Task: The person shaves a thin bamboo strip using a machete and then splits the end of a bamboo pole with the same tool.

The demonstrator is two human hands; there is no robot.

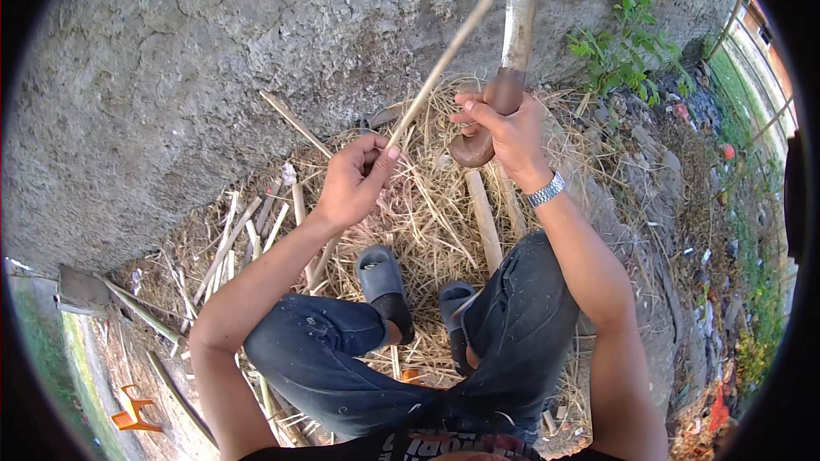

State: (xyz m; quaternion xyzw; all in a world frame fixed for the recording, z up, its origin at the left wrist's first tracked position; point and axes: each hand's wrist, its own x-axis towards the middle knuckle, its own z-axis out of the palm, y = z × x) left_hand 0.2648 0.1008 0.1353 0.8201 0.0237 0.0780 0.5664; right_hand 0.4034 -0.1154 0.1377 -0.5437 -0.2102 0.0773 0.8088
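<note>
Machete (pixel 512 43), the largest item, rises toward 12 o'clock from the right hand (pixel 508 132), whose fingers wrap closed around its brown handle; it likely handles heavy and rigid, so grip the handle only. Bamboo strip (pixel 444 60), thin, light and probably springy, slants toward 1 o'clock, its lower end pinched in the left hand (pixel 354 179) above straw (pixel 427 213).

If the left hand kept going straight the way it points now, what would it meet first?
The left hand points up and away toward the rough concrete wall, gripping a thin stick. Going on, it would likely cross the loose straw and meet the wall's base first, though depth is unclear.
</note>
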